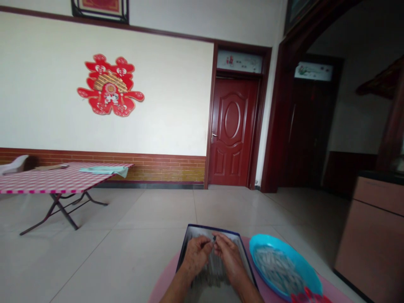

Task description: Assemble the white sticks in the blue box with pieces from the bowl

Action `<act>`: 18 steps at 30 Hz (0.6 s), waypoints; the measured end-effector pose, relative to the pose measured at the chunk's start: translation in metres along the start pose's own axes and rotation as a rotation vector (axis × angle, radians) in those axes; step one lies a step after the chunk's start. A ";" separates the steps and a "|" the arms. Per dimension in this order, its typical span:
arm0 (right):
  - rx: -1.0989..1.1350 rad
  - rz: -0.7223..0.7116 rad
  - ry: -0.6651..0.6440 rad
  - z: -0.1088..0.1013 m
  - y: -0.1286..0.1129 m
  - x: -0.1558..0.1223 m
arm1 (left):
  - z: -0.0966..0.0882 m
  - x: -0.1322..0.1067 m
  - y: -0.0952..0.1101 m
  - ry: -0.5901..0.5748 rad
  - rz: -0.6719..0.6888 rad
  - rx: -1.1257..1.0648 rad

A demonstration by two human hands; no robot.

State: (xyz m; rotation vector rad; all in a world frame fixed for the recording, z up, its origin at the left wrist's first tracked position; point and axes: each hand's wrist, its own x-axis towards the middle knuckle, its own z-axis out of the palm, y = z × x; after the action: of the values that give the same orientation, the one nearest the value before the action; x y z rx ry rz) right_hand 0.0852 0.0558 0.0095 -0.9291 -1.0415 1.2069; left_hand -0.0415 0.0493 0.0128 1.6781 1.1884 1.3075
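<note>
Fingertips (208, 243) of the left hand (196, 254) and right hand (229, 256) meet closely, pinching a small dark object (214, 238) above a dark-rimmed tray (186, 252) of thin pale strips (211, 269). Just beside the tray, a turquoise plate (268, 248) holds white strips (277, 269); both rest on a round pink mat (164, 280) on the tiled floor (110, 261).

Two bare hands (197, 254) are in view, over one dark-rimmed rectangular tray (208, 229). There is one round bright-blue basin (282, 265), and one round pink mat (167, 273) lies under both. Farther off are one metal-legged folding table (65, 212), one pink-and-white checked cloth (38, 181), one folded pale green cloth (104, 170), two dark-red wooden doors (233, 130), one red paper wall ornament (110, 85) and one framed picture (100, 9).
</note>
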 end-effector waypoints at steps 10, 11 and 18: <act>0.165 0.139 0.008 0.004 -0.008 -0.006 | -0.002 -0.001 0.004 0.007 0.025 0.025; 0.202 0.168 0.007 0.005 -0.008 -0.006 | -0.002 -0.001 0.004 0.008 0.031 0.028; 0.317 0.259 0.008 0.004 -0.005 -0.003 | -0.002 -0.002 0.003 0.031 0.066 0.048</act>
State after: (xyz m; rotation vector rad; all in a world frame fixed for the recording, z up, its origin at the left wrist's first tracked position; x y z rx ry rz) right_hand 0.0831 0.0519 0.0152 -0.8332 -0.7087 1.5307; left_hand -0.0429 0.0466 0.0156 1.7509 1.2003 1.3598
